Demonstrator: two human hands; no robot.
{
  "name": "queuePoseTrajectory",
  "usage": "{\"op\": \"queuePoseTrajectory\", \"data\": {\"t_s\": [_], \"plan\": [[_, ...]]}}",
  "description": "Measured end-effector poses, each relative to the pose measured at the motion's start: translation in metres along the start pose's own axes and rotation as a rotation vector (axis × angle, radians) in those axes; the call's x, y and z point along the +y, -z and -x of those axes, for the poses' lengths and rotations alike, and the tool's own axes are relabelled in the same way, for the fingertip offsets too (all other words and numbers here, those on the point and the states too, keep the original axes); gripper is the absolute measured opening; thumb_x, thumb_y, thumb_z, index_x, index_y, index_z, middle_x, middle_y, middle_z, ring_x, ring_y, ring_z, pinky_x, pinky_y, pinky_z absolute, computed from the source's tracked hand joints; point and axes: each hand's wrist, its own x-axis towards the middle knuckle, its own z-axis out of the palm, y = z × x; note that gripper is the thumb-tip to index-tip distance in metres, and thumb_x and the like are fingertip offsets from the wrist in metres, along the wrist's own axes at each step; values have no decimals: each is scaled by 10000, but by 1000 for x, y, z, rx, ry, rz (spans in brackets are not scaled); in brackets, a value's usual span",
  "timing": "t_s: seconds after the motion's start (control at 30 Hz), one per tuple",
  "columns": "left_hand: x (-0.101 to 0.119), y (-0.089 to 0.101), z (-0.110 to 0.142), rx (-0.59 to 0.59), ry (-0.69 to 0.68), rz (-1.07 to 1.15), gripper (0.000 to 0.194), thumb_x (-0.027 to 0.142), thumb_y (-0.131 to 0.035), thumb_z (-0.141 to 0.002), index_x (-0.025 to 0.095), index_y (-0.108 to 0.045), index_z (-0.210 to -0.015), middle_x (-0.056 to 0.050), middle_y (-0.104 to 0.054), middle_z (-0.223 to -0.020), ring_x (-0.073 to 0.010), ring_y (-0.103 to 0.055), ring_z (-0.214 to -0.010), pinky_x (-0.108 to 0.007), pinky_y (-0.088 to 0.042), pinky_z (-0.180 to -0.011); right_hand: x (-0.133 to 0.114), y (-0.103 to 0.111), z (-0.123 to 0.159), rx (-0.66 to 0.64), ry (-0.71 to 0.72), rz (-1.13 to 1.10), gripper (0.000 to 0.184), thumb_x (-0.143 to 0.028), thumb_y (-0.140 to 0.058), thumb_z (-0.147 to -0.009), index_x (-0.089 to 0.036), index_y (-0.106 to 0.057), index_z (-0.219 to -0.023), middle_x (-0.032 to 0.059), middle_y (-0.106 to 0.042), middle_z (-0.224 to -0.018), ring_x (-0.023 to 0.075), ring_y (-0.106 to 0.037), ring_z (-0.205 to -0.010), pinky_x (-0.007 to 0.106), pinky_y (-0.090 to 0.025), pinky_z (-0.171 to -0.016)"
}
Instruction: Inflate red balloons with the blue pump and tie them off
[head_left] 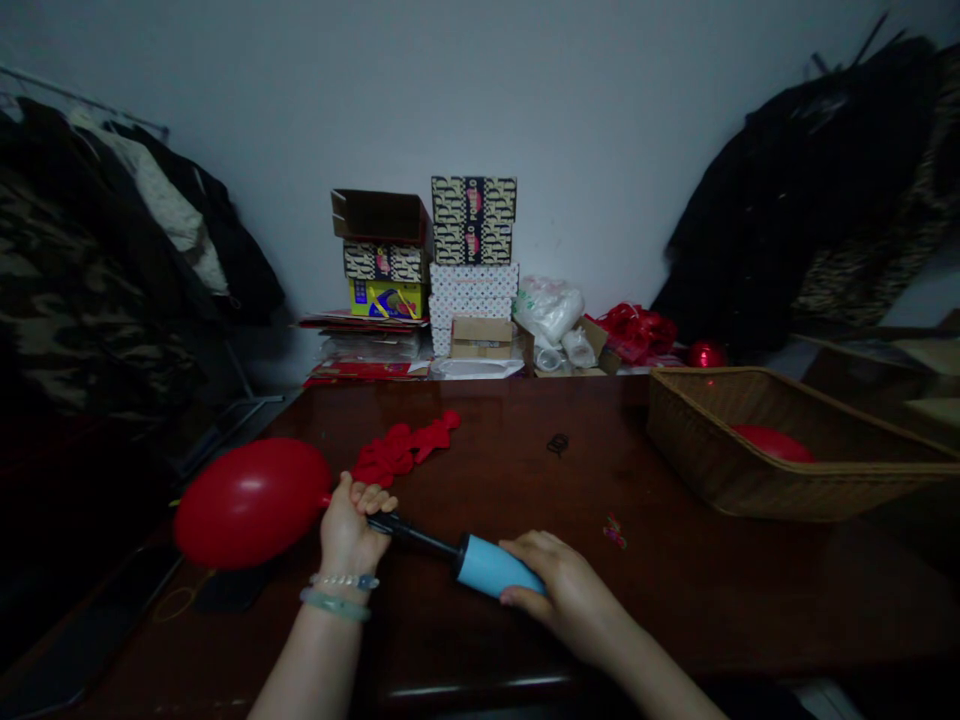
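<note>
A red balloon (pixel 253 503), swollen with air, lies to the left with its neck at my left hand (pixel 354 520). The fingers of that hand are closed round the balloon's neck and the black end of a balloon pump; just where neck and nozzle meet is hidden. My right hand (pixel 559 585) is wrapped round the blue barrel of the balloon pump (pixel 491 567), whose black rod shows between the hands. Just beyond my left hand lies a heap of flat red balloons (pixel 397 450) on the brown table (pixel 525 500).
At the right stands a wicker basket (pixel 795 490) with a red balloon (pixel 772 442) inside. Small colored bits (pixel 614 532) and a black object (pixel 557 444) lie on the table. Stacked boxes (pixel 474 220) and plastic bags (pixel 551 308) stand behind its far edge.
</note>
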Motion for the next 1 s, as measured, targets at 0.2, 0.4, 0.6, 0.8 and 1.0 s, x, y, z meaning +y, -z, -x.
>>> {"op": "queuePoseTrajectory", "data": {"t_s": [0.2,0.4,0.6,0.8,1.0], "plan": [[9,5,-7,32,-11,-8,435,256,-377,-982,199,-258,-568,76,-281,-394,-60,-293,-304,-205,-275,-377,-3,9,3,-71,-38,-41,408,-366,-701,-824,-244,-644,-1209,62,-668,-1102,231,-607,-1017,314,-445,-922],[-3,5,-4,65,-14,9,430,232,-359,-984,194,-275,-564,79,-270,-395,-56,-292,-303,-207,-282,-380,-4,0,3,15,-31,29,419,-335,-661,-854,-192,-619,-1245,95,-656,-1131,252,-581,-1036,350,-434,-948],[-28,2,4,30,42,4,430,242,-413,-967,194,-275,-563,77,-275,-418,-57,-283,-326,-206,-270,-395,-7,-10,1,46,-27,28,407,-320,-656,-857,-201,-617,-1244,97,-658,-1115,253,-582,-1016,358,-452,-929],[-54,-5,18,-22,67,-22,458,317,-466,-949,192,-284,-548,75,-258,-430,-58,-267,-342,-209,-257,-395,-5,-23,2,107,-7,-5,396,-306,-670,-847,-196,-620,-1224,95,-655,-1105,245,-589,-1006,352,-465,-912],[-49,-9,19,-39,66,-43,478,339,-486,-942,187,-280,-538,77,-249,-425,-52,-262,-340,-204,-251,-398,-6,-25,0,108,1,-20,420,-318,-698,-824,-198,-623,-1219,97,-660,-1109,250,-597,-1016,357,-468,-914]]}}
